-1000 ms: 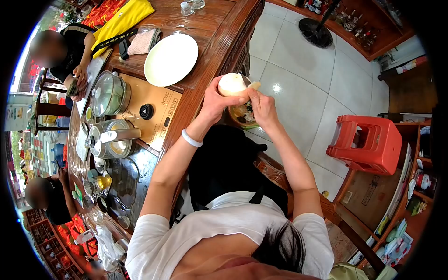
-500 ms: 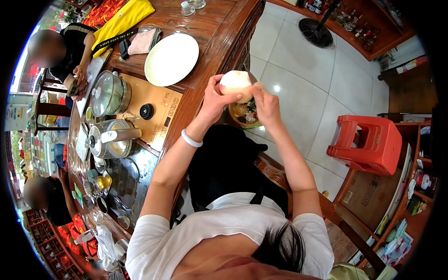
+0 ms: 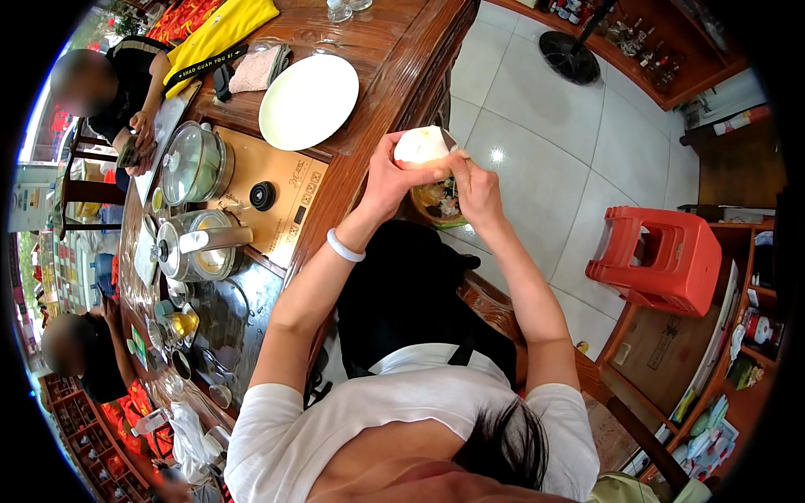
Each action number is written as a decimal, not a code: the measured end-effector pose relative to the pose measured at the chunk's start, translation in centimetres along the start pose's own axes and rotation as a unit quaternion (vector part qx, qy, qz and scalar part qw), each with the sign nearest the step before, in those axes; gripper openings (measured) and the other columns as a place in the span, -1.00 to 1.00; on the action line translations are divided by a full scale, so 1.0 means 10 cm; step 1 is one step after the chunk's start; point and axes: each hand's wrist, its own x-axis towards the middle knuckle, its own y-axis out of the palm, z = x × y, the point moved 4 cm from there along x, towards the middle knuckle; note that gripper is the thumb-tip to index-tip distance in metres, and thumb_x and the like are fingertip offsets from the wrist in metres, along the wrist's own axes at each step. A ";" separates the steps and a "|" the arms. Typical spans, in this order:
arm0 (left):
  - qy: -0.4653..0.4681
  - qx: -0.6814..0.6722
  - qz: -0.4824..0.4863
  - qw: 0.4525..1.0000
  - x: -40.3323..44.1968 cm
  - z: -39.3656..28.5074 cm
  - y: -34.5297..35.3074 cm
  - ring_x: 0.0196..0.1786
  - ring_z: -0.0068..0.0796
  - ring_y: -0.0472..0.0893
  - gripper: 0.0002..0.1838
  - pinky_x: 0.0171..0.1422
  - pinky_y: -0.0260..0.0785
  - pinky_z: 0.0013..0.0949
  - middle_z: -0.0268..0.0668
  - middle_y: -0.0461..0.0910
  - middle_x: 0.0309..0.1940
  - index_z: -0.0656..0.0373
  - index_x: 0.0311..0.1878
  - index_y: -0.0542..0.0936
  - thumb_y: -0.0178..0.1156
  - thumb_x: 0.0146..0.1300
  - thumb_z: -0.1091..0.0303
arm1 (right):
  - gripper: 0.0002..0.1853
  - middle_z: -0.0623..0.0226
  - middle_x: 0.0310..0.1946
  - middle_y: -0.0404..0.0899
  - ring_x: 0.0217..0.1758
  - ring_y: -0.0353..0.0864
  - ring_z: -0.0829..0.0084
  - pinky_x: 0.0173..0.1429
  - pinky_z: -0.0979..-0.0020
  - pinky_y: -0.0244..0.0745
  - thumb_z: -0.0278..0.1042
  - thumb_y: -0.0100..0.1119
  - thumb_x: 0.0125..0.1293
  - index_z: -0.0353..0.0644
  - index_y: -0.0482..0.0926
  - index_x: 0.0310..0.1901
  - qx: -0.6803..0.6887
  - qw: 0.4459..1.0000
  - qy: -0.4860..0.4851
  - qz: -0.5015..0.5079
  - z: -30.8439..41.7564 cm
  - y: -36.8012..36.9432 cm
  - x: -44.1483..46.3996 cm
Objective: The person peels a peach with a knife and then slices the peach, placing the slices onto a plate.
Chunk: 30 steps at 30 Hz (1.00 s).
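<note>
A round, pale, mostly peeled apple [image 3: 421, 147] is held up over the floor beside the table edge. The fingers and thumb of my left hand [image 3: 388, 180] are wrapped round its left and lower side. My right hand [image 3: 480, 191] is closed on a small knife [image 3: 449, 141], whose dark blade shows against the fruit's right side; the handle is hidden in the fist. Below both hands stands a waste bin [image 3: 438, 214] with scraps in it, partly covered by my hands.
On the wooden table at left lie a white oval plate [image 3: 309, 102], a glass pot [image 3: 197, 163], a glass kettle [image 3: 197, 245] and a pink cloth [image 3: 258, 70]. Red stacked stools [image 3: 658, 260] stand on the tiled floor at right. Two people sit across the table.
The apple has turned slightly in my left hand, and the reddish patch at its left no longer shows. My right thumb and the knife have shifted a little along its right side.
</note>
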 end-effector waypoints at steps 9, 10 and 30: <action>0.025 0.021 -0.037 0.999 -0.01 0.00 0.02 -0.07 -0.45 0.47 -0.24 0.06 0.39 -0.39 -0.14 0.41 -0.12 0.35 -0.03 0.24 0.52 -0.28 0.44 | -0.62 0.06 -0.56 0.54 -0.49 0.57 0.06 -0.40 0.19 0.44 -0.06 -0.07 0.33 -0.27 0.52 -0.29 -0.088 0.992 -0.074 -0.045 0.06 0.05 -0.05; 0.026 0.030 -0.042 0.998 -0.01 0.00 0.02 -0.06 -0.45 0.47 -0.23 0.06 0.39 -0.40 -0.13 0.41 -0.12 0.36 -0.03 0.24 0.53 -0.29 0.44 | -0.63 0.08 -0.61 0.51 -0.51 0.56 0.04 -0.42 0.19 0.42 -0.06 -0.08 0.35 -0.27 0.50 -0.25 -0.067 0.992 -0.094 -0.052 0.10 0.06 -0.06; 0.035 0.034 -0.008 0.999 0.01 0.05 0.00 0.02 -0.44 0.48 -0.24 0.12 0.38 -0.38 -0.18 0.46 -0.04 0.40 0.12 0.28 0.44 -0.20 0.57 | -0.54 0.05 -0.62 0.51 -0.52 0.56 0.06 -0.43 0.22 0.42 0.02 -0.08 0.33 -0.30 0.54 -0.30 -0.031 0.998 -0.041 -0.023 0.01 0.04 0.00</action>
